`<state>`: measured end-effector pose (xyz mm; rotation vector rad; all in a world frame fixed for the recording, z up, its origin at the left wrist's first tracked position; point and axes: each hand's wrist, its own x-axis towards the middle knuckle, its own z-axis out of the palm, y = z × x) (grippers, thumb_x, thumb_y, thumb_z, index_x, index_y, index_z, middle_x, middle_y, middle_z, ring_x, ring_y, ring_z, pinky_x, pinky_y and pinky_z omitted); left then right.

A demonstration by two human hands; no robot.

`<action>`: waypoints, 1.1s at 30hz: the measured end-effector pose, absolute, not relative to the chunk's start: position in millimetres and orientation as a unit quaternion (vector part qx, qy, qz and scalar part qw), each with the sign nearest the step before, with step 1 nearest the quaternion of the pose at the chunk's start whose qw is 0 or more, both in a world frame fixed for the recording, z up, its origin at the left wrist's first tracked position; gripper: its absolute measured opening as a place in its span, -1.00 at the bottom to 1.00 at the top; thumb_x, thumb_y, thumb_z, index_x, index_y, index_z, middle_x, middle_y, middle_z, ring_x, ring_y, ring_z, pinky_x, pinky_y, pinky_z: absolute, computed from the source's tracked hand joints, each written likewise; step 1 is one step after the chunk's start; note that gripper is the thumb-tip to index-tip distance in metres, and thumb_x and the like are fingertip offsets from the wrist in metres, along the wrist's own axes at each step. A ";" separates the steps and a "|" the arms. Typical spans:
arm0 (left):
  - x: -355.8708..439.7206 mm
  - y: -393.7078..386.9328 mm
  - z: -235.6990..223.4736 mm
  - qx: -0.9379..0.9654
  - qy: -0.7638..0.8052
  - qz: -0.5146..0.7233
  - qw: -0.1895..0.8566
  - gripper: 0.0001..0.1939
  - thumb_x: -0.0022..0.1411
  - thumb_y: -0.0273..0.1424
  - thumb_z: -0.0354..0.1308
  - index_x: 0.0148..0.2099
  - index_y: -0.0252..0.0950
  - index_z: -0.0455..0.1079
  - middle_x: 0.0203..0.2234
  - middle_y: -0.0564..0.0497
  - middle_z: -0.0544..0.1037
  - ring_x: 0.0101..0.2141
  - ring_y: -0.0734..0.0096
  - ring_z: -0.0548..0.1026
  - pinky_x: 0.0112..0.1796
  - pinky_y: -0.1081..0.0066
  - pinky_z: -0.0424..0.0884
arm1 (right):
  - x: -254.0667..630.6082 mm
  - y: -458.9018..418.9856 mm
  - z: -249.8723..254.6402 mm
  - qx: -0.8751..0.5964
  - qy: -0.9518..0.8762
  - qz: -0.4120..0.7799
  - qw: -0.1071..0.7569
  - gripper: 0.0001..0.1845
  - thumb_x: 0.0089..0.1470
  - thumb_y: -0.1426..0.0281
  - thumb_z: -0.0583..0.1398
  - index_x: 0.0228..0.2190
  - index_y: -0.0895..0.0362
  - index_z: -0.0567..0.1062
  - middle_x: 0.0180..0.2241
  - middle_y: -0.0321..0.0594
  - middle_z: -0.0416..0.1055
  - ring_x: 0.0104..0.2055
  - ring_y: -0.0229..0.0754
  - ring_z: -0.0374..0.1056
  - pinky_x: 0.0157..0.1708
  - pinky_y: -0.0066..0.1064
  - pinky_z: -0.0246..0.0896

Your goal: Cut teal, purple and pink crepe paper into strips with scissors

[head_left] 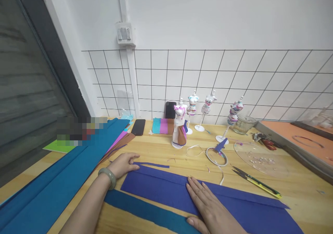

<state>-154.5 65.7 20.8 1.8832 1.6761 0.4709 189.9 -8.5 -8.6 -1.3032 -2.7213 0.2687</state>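
A long dark blue sheet (161, 189), perhaps crepe paper, lies across the table with a fold line along its far side. My right hand (208, 202) rests flat on it, fingers stretched out. At the sheet's far left corner is my left hand (126, 164), a jade-like bangle on its wrist, with thumb and fingers apart. A narrow blue strip (153, 165) runs right from those fingertips; whether they touch it I cannot tell. Nearer to me a teal strip (145, 208) passes below the blue sheet, its right end by my right thumb.
Left lies a long teal sheet (67, 175). Behind stand several small mannequins, one wearing a brown and white skirt (179, 135). To the right are a white ring (216, 156), a yellow-black pointed tool (257, 182), a clear tray (256, 157), a glass bowl (244, 123) and an orange-lined box (299, 137).
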 end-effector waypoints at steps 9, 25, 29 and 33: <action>-163.3 70.0 15.0 0.711 0.637 0.139 0.263 -0.30 -0.02 -0.11 0.13 0.15 -0.33 0.21 -0.53 0.12 0.34 -0.44 0.37 0.38 -0.42 0.46 0.26 | 188.0 -10.2 -1.1 -0.427 -0.898 0.099 0.037 -0.28 0.15 0.03 -0.06 0.16 0.28 0.04 0.19 0.02 -0.17 0.21 0.14 -0.16 0.11 0.02 -0.06; -17.2 1.2 15.4 0.910 0.385 0.077 0.135 -0.23 0.18 0.11 -0.25 0.30 -0.22 -0.17 0.25 -0.03 -0.03 0.24 0.19 -0.19 0.18 0.08 -0.18 | 187.7 -9.5 -8.8 -0.373 -0.926 -0.042 0.046 -0.30 0.16 0.08 -0.03 0.11 0.38 0.16 0.13 0.16 -0.02 0.14 0.18 0.02 -0.01 -0.05 0.15; -13.3 -7.0 6.5 0.886 0.433 0.051 0.159 -0.16 0.12 0.18 -0.32 0.29 -0.22 -0.17 0.25 -0.05 -0.08 0.23 0.12 -0.17 0.16 -0.04 -0.18 | 189.3 -7.9 -12.9 -0.352 -0.929 -0.094 0.065 -0.35 0.15 0.13 0.02 0.07 0.41 0.22 0.10 0.18 0.03 0.10 0.19 0.10 -0.06 -0.08 0.21; -25.6 -4.5 8.2 0.857 0.489 0.035 0.160 -0.15 0.07 0.22 -0.30 0.29 -0.14 -0.20 0.26 -0.04 -0.14 0.23 0.04 -0.19 0.09 -0.25 -0.26 | 189.3 -5.9 -11.2 -0.354 -0.928 -0.090 0.065 -0.32 0.16 0.09 -0.03 0.08 0.40 0.22 0.10 0.17 0.04 0.10 0.19 0.09 -0.05 -0.07 0.21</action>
